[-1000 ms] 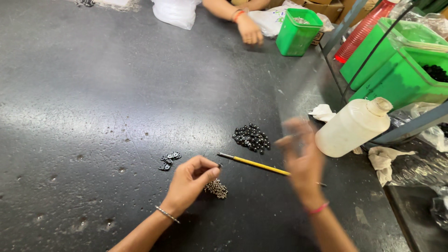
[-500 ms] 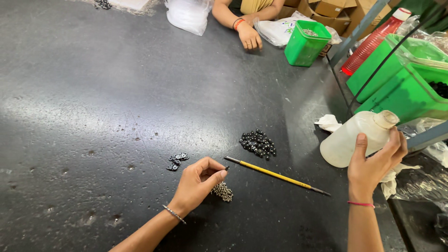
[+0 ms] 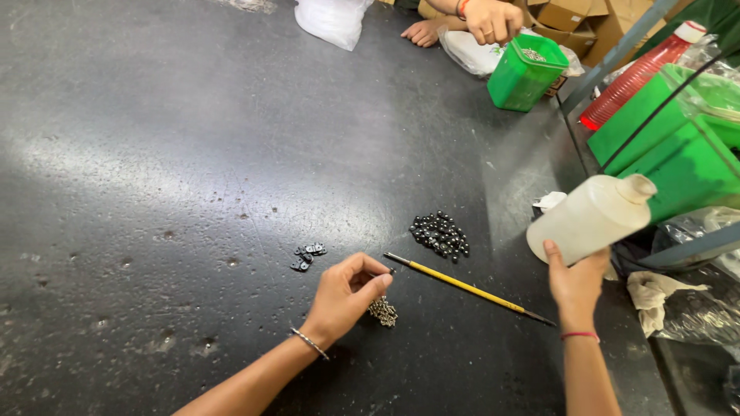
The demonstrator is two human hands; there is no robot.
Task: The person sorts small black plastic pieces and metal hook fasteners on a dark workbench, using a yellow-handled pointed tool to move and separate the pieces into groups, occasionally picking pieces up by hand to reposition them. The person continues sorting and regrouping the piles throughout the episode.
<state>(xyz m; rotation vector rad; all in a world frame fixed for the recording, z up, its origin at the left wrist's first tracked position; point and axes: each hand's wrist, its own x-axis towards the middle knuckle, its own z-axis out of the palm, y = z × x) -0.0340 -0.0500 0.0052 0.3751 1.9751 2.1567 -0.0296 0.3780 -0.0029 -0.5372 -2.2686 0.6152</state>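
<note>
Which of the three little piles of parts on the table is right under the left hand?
The small silvery heap, just below the left hand fingers. The round black beads and flat dark pieces lie farther off.

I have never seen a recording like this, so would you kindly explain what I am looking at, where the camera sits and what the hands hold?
There is no machine here: the camera sits on a person's head and looks down at their two bare hands over a dark grey, scuffed table. The left hand, with a thin bracelet at the wrist, pinches something too small to make out, just above a small heap of silvery metal bits. The right hand grips a whitish plastic bottle, tilted on its side. Between the hands lie a thin yellow stick with dark ends, a pile of small shiny black beads and a few flat dark pieces. At the far edge, another person's hand reaches over a green plastic tub.
</note>
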